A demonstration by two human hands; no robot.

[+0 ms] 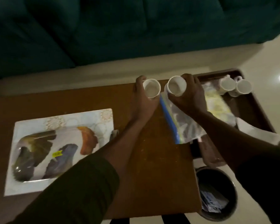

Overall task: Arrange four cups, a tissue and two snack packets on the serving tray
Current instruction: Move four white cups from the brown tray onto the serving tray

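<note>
My left hand (140, 94) grips a white cup (151, 90) above the far edge of the brown table (152, 159). My right hand (191, 92) grips a second white cup (176, 85) right beside it. Both cups tilt their mouths toward me. The dark brown serving tray (252, 107) lies to the right, beyond the table's edge. Two more white cups (227, 84) (243, 86) rest at its far end. A yellow snack packet (217, 105) lies in the tray. A clear zip bag with a blue strip (176, 122) overlaps the tray's left rim. A white tissue (255, 130) lies at the tray's near right.
A white pack of coloured items (58, 149) lies on the table's left part. A dark round bin (217, 194) with wrappers stands on the pale floor below the tray. A dark green sofa (103, 29) runs along the far side.
</note>
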